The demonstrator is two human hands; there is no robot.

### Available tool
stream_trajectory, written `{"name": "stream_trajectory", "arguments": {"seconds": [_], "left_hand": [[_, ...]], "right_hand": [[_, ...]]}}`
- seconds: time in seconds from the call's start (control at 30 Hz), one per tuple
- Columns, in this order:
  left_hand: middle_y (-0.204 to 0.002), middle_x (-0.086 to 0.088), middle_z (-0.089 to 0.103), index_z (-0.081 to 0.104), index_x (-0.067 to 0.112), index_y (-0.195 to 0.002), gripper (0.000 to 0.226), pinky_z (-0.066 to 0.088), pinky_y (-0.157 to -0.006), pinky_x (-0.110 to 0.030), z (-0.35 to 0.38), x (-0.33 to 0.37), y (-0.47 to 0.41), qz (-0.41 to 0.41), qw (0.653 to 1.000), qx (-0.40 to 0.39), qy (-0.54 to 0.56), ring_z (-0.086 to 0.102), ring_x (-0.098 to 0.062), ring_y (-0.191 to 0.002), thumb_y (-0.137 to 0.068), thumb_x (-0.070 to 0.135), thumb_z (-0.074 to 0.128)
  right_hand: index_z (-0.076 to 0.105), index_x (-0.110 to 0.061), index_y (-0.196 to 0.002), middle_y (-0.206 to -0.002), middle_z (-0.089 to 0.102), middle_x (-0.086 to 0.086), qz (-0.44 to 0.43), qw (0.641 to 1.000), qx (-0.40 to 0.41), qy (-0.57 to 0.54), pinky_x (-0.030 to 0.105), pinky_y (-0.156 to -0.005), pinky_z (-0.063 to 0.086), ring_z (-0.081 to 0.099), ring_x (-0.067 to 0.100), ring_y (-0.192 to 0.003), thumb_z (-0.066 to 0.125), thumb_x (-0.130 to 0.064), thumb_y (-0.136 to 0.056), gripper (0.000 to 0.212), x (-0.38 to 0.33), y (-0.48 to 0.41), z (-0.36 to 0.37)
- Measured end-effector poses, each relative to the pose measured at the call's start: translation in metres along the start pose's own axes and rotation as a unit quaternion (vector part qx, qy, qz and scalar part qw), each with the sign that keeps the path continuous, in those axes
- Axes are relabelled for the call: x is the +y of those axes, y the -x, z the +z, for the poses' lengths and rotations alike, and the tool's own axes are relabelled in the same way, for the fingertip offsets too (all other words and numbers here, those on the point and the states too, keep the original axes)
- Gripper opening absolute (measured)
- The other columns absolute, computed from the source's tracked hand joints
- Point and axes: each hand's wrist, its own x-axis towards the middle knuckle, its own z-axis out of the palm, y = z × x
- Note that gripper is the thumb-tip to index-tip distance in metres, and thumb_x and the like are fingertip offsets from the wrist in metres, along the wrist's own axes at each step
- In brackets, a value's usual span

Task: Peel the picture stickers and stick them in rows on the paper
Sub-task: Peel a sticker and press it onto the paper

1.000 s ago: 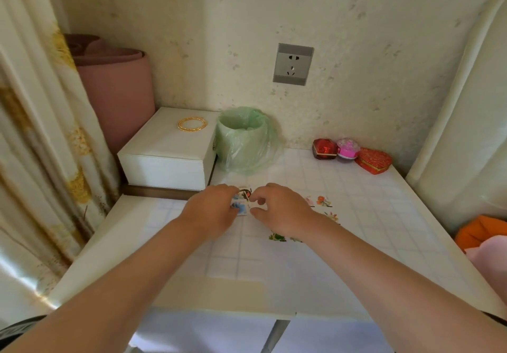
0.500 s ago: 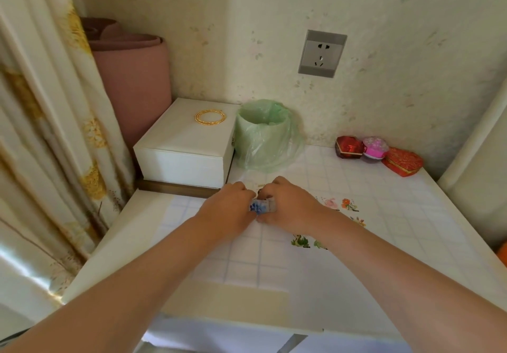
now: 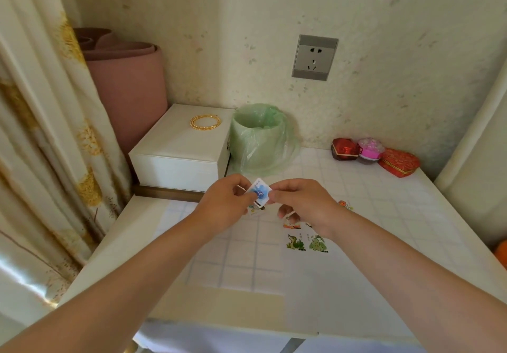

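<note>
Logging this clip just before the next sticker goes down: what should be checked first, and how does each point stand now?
1. Blue sticker held securely: ok, the left hand and the right hand pinch its opposite edges.
2. Sticker peeled off its backing: cannot tell, the piece is small and partly covered by fingers.
3. Gridded paper lying flat: ok.
4. Row to continue: ok, the bird sticker and the green creature sticker sit side by side.
5. Free squares beside that row: ok, the squares to the left of the bird sticker are bare.
6. Green-lined bin upright for waste: ok, it stands behind the paper.
</note>
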Motion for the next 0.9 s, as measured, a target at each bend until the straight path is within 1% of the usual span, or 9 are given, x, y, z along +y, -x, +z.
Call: {"name": "stream_trajectory", "arguments": {"seconds": [0.13,0.23,0.33,0.43,0.57,0.63,0.73,0.8,0.9], "left_hand": [[-0.090,0.001,0.075,0.062,0.021,-0.093,0.010,0.052,-0.070,-0.030,0.007,0.006,-0.001,-0.012,0.999,-0.030,0.011,0.072,-0.011,-0.073,-0.090,0.027,0.068],[-0.089,0.001,0.072,0.063,0.021,-0.094,0.011,0.053,-0.072,-0.031,0.014,0.011,-0.002,0.005,0.998,-0.051,-0.022,0.072,-0.011,-0.078,-0.089,0.030,0.069],[-0.088,-0.001,0.074,0.065,0.020,-0.097,0.013,0.056,-0.074,-0.034,0.020,0.016,-0.003,0.020,0.998,-0.061,0.001,0.071,-0.010,-0.072,-0.092,0.031,0.067],[-0.082,0.000,0.075,0.068,0.018,-0.097,0.011,0.056,-0.068,-0.034,0.026,0.020,-0.005,0.019,0.998,-0.061,0.018,0.072,-0.012,-0.066,-0.092,0.027,0.068],[-0.081,0.003,0.077,0.069,0.019,-0.096,0.008,0.050,-0.054,-0.018,0.032,0.021,-0.010,-0.006,0.997,-0.073,0.018,0.074,-0.013,-0.068,-0.091,0.024,0.070],[-0.082,0.004,0.076,0.067,0.023,-0.093,0.003,0.048,-0.050,-0.014,0.036,0.021,-0.010,-0.013,0.997,-0.069,0.013,0.073,-0.011,-0.065,-0.091,0.024,0.070],[-0.082,0.004,0.074,0.068,0.026,-0.085,0.007,0.049,-0.050,-0.016,0.035,0.014,-0.013,-0.017,0.998,-0.047,-0.041,0.071,-0.007,-0.063,-0.091,0.025,0.069],[-0.082,0.007,0.070,0.067,0.031,-0.082,0.009,0.055,-0.061,-0.026,0.032,0.007,-0.017,-0.017,0.991,-0.020,-0.128,0.068,-0.010,-0.071,-0.089,0.025,0.065],[-0.088,0.010,0.065,0.063,0.034,-0.091,0.011,0.044,-0.063,-0.027,0.028,0.005,-0.017,0.002,0.964,0.023,-0.267,0.060,-0.012,-0.080,-0.089,0.026,0.055]], "right_hand": [[0.077,-0.014,-0.098,-0.084,0.077,0.003,0.029,0.996,0.042,-0.068,0.026,-0.048,0.041,0.056,0.014,-0.052,0.078,-0.017,-0.086,0.013,0.004,0.004,-0.010],[0.078,-0.014,-0.095,-0.076,0.074,0.000,0.008,0.998,0.057,-0.039,0.025,-0.045,0.040,0.055,0.013,-0.050,0.077,-0.016,-0.086,0.009,0.007,0.008,-0.017],[0.079,-0.017,-0.089,-0.073,0.072,0.004,-0.014,0.998,0.060,-0.007,0.027,-0.046,0.040,0.054,0.013,-0.050,0.077,-0.016,-0.086,0.004,0.009,0.011,-0.024],[0.078,-0.017,-0.089,-0.071,0.072,0.002,-0.012,0.998,0.057,-0.008,0.029,-0.049,0.043,0.055,0.013,-0.052,0.077,-0.015,-0.086,0.004,0.011,0.011,-0.030],[0.077,-0.016,-0.092,-0.078,0.074,0.003,0.026,0.998,0.038,-0.053,0.027,-0.049,0.043,0.058,0.014,-0.054,0.075,-0.015,-0.088,0.004,0.012,0.010,-0.038],[0.076,-0.015,-0.093,-0.081,0.074,0.004,0.037,0.996,0.051,-0.055,0.025,-0.046,0.043,0.060,0.014,-0.054,0.073,-0.016,-0.090,0.004,0.014,0.007,-0.041],[0.075,-0.014,-0.094,-0.083,0.074,0.004,0.027,0.995,0.090,-0.023,0.022,-0.042,0.042,0.060,0.011,-0.051,0.072,-0.015,-0.091,0.005,0.017,0.004,-0.044],[0.075,-0.013,-0.093,-0.083,0.075,0.005,0.016,0.994,0.108,-0.007,0.021,-0.041,0.041,0.059,0.010,-0.049,0.072,-0.014,-0.090,0.005,0.018,0.002,-0.045],[0.076,-0.016,-0.088,-0.084,0.076,0.005,0.010,0.993,0.113,0.017,0.021,-0.041,0.040,0.059,0.009,-0.048,0.074,-0.015,-0.088,0.002,0.019,0.000,-0.043]]}}
